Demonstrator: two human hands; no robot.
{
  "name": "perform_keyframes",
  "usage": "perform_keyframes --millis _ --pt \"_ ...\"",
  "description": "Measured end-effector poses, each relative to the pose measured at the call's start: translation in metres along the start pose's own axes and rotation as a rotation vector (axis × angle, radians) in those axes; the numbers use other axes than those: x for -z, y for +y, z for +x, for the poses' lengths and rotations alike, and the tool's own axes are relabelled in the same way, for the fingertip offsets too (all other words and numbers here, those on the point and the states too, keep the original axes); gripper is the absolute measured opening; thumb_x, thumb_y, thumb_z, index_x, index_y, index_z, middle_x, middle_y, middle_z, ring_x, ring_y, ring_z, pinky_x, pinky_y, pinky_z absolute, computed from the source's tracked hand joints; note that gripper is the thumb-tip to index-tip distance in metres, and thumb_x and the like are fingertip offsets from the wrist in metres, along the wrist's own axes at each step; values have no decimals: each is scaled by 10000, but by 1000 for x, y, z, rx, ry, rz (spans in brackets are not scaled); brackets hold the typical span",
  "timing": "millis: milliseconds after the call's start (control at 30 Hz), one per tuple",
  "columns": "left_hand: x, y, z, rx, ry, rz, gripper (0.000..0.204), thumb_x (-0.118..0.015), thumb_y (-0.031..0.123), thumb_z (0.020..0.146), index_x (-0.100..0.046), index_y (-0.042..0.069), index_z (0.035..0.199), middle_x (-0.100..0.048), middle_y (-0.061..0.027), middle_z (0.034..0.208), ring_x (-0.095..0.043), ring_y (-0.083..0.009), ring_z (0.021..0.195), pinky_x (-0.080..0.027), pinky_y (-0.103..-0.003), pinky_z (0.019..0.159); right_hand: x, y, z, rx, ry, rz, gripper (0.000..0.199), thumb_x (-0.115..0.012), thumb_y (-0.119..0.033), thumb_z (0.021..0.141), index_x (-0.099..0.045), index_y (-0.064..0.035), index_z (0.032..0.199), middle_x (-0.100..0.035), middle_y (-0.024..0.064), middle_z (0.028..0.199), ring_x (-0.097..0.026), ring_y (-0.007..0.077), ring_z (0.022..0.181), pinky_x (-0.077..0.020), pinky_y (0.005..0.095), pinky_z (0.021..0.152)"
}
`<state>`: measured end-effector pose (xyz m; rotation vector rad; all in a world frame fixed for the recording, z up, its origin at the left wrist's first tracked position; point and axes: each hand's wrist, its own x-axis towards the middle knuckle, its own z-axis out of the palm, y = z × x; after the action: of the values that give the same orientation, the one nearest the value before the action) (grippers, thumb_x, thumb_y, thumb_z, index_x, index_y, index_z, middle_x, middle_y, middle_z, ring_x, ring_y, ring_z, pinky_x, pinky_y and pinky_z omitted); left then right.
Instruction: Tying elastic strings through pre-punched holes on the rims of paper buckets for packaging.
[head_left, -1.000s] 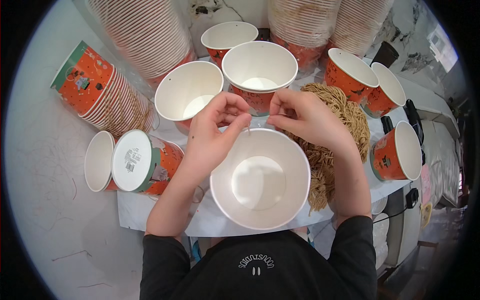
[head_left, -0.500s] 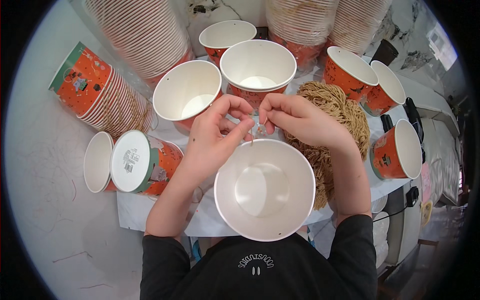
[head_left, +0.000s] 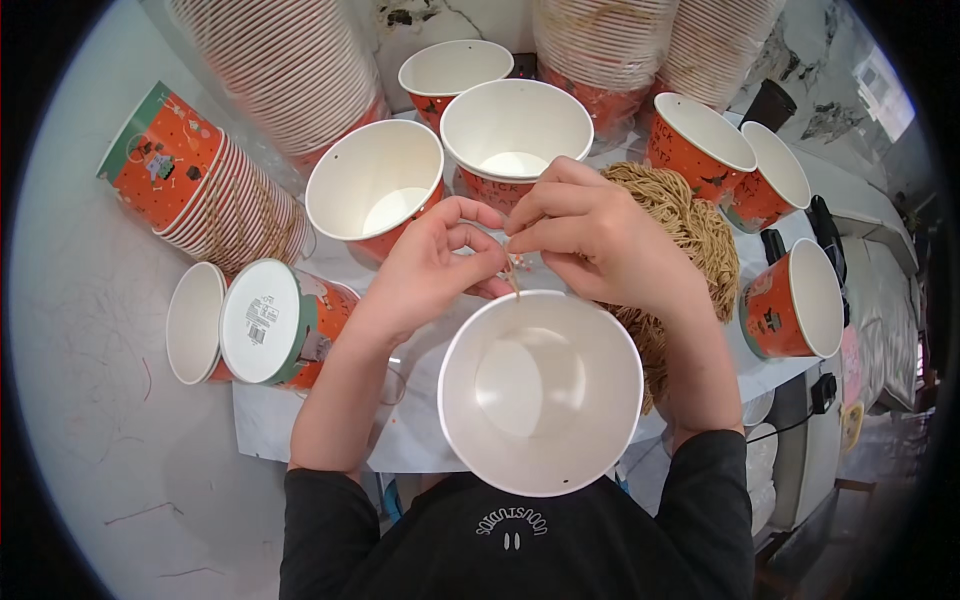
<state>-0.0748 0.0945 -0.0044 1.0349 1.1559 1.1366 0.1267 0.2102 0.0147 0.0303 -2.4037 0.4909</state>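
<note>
A white-lined paper bucket point(head_left: 605, 440) stands in front of me with its mouth facing up toward the camera, a small dark hole near its lower rim. At its far rim runs a short tan string point(head_left: 514, 280). My left hand point(head_left: 430, 262) is closed, pinching that string between thumb and fingers. Just right of it, the fingertips of my right hand point(head_left: 605, 235) are pinched together on the upper part of the same string. Beside my right forearm lies a big tan bundle of strings point(head_left: 690, 225), partly hidden under the hand.
Several orange buckets stand around, among them one at the back centre point(head_left: 515, 125) and one at the right point(head_left: 780, 310). A lying bucket point(head_left: 325, 320) shows its white base at left. Tall nested stacks point(head_left: 280, 70) rise behind. The table edge point(head_left: 300, 445) runs in front.
My right hand has moved up and left, its fingertips now meeting the left hand's at the string. The bucket in front has shifted slightly right and toward me.
</note>
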Motion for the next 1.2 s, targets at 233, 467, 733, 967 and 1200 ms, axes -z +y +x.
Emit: perform_keyframes --millis 233,467,733,967,1200 --pt "15 2 6 119 -90 -141 370 -655 84 983 -486 33 1308 -731 -99 1048 -760 -173 890 -630 -288 790 -13 14 0 31 23 87 307 -749 61 689 -799 -84 955 -727 34 1019 -624 248 931 -548 357 805" --pt "22 -4 11 127 -105 -195 414 -681 100 978 -472 33 1330 -736 -119 1052 -770 -197 896 -639 -299 768 -16 19 -1 31 -26 184 268 -765 24 707 -793 -90 948 -721 27 1065 -639 243 971 -540 370 844" --pt "18 -5 10 127 -102 -182 422 -628 53 988 -439 13 1364 -726 -155 1055 -772 -239 876 -652 -324 779 -18 11 1 47 -60 110 212 -775 -23 720 -755 -97 918 -670 33 1128 -621 246 977 -523 368 853" --pt "17 -3 9 128 -80 -124 417 -587 -14 956 -484 -4 1360 -699 -128 1118 -755 -192 911 -654 -290 758 -22 13 1 40 -79 148 147 -753 -44 753 -700 -90 882 -633 43 1132 -614 253 1014 -511 377 882" --pt "8 0 5 56 -5 61 351 -708 28 921 -551 1 1233 -691 -76 1087 -732 -106 856 -614 -222 728 -16 18 -2 -78 -70 131 120 -746 -75 775 -651 -67 848 -633 73 1149 -612 282 1090 -504 396 925"
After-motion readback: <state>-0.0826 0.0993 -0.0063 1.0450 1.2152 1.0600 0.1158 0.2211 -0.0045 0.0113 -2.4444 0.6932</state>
